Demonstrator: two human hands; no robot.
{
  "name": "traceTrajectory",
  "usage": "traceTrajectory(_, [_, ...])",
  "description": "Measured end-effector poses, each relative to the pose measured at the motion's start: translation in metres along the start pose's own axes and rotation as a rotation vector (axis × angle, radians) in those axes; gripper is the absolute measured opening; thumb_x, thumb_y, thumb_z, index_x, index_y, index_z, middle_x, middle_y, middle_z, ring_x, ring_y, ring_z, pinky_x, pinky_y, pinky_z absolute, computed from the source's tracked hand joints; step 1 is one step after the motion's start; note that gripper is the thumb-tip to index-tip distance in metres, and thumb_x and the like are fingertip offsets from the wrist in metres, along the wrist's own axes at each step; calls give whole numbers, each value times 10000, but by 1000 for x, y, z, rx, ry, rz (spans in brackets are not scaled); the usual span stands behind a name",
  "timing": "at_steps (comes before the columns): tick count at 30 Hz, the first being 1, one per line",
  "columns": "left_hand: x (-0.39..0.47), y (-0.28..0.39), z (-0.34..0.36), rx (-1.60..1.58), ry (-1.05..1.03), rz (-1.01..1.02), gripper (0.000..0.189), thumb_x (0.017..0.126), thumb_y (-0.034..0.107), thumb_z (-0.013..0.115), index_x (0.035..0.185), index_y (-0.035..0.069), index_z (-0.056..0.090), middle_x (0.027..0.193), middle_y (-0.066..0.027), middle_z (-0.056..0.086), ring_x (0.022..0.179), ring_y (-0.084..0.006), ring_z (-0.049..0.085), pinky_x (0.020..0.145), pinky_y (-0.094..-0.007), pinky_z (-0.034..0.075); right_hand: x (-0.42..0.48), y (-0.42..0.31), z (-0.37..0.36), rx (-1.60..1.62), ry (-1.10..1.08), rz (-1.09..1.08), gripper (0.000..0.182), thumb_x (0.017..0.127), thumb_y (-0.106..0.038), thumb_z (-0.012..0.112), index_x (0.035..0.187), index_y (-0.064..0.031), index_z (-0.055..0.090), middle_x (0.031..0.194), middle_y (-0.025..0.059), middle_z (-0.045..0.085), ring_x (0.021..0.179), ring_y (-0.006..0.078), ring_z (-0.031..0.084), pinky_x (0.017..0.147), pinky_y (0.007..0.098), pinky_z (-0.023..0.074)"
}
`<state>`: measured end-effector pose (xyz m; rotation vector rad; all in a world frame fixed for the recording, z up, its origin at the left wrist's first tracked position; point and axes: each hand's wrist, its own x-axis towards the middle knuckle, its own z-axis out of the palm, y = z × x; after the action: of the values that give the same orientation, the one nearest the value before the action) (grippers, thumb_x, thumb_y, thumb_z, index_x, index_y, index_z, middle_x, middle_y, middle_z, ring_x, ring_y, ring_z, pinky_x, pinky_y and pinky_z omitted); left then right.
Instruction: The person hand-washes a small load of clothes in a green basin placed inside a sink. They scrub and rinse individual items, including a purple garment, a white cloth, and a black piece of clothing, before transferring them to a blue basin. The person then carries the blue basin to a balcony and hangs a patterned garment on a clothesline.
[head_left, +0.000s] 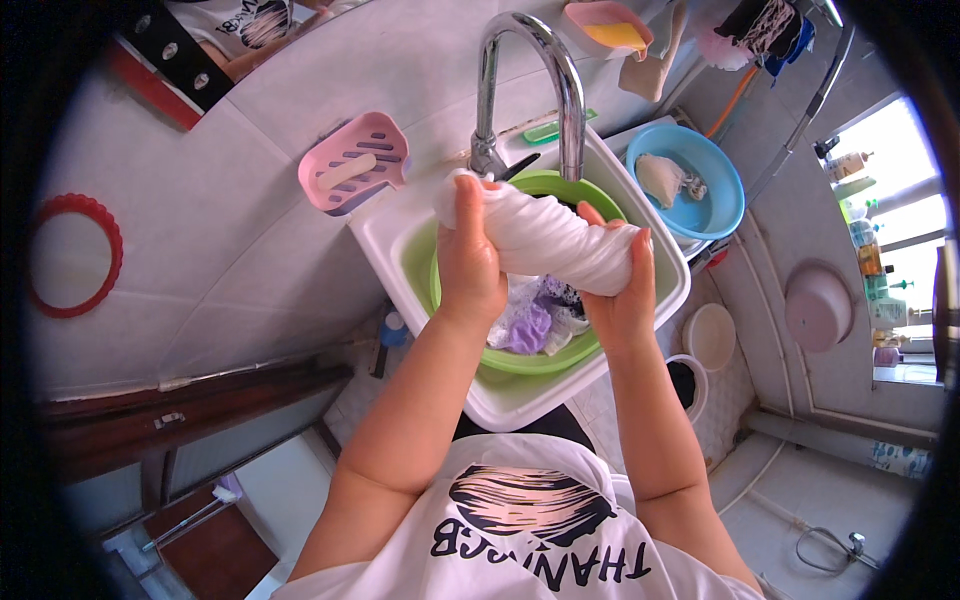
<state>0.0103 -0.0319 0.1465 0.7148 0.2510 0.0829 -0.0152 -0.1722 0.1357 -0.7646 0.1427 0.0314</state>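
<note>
A wet white cloth (559, 236), twisted into a thick roll, is stretched between both of my hands. My left hand (472, 259) grips one end, thumb on top, near the faucet's base. Around the other end my right hand (626, 289) is closed, with its thumb at the outer side. Below the cloth is a green plastic basin (540, 366) standing in the white sink (517, 412). Sudsy water and laundry lie inside it, among them a purple cloth (529, 328) and dark fabric. The cloth hides part of the basin.
A chrome gooseneck faucet (574, 97) arches over the basin. Left of it, a pink soap dish (352, 165) holds a pale bar. On the right a blue basin (694, 214) contains a whitish cloth. A green brush (541, 133) rests on the sink's back rim.
</note>
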Motion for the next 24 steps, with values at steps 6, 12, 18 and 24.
traceTrajectory(6, [6, 19, 26, 527, -656, 453, 302, 790, 322, 633, 821, 25, 591, 861, -61, 595, 759, -162, 557, 724, -259, 436, 20, -1, -11, 287, -72, 515, 441, 879, -471, 421, 1122, -110, 493, 1111, 91, 556, 999, 267, 557, 866, 462, 441])
traceTrajectory(12, [-11, 21, 55, 990, -1182, 858, 330, 652, 361, 720, 757, 65, 616, 766, -102, 606, 716, -256, 616, 637, -351, 493, 37, -4, -24, -502, -385, 334, 267, 833, -233, 536, 1056, -87, 552, 990, 64, 575, 918, 168, 568, 802, 305, 469])
traceTrajectory(18, [-31, 12, 53, 1394, -1632, 839, 178, 658, 277, 647, 720, 111, 634, 763, -60, 615, 708, -221, 628, 610, -331, 499, 43, -31, 39, -854, -338, 899, 253, 772, -210, 581, 958, -39, 598, 907, 64, 603, 821, 130, 578, 692, 264, 472])
traceTrajectory(24, [-49, -37, 22, 1734, -1967, 565, 169, 682, 193, 595, 754, 47, 637, 826, -114, 615, 735, -230, 617, 589, -369, 494, 58, 24, 14, -1208, -800, 716, 238, 747, -214, 581, 898, -37, 627, 788, 88, 636, 709, 164, 606, 671, 281, 478])
